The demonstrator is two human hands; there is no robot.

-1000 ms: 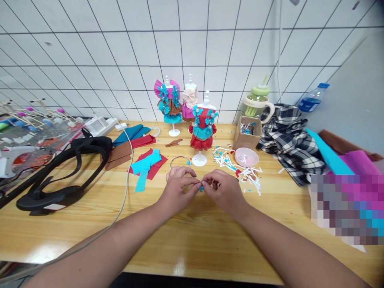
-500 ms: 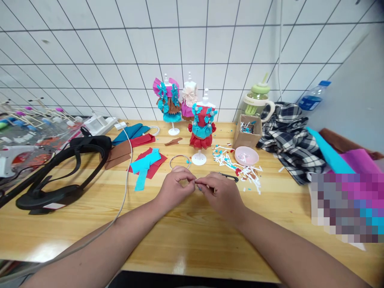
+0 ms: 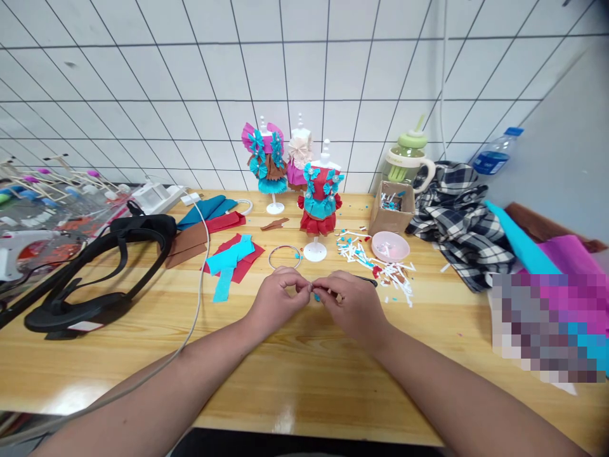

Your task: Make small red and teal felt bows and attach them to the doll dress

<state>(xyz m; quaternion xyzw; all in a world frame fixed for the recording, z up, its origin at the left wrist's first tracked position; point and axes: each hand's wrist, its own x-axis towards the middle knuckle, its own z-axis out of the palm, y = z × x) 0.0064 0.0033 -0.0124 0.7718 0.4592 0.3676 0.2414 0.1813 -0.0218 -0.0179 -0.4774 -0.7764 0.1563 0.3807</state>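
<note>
My left hand [image 3: 284,296] and my right hand [image 3: 349,303] meet fingertip to fingertip above the middle of the wooden table [image 3: 285,393]. Both are closed in a pinch. Whatever lies between the fingertips is too small to name; a speck of blue shows just under them. Beyond my left hand lies a thin metal ring [image 3: 270,261]. A dark-handled tool [image 3: 370,282] is partly covered by my right hand. Behind my hands stands a small dress form [image 3: 320,197] in a red and blue crepe-paper dress with pearl-centred bows.
Two more dressed forms [image 3: 267,166] stand behind. Blue strips [image 3: 233,261] lie on red paper at left, near a black headset frame [image 3: 104,301] and a cable [image 3: 202,273]. Right are white scraps [image 3: 397,279], a pink dish [image 3: 390,254], a cardboard box [image 3: 391,222] and checked cloth [image 3: 457,209].
My right fingertips have shifted slightly, and the right hand now covers more of the dark-handled tool. My left hand stays almost still. The rest of the table looks the same.
</note>
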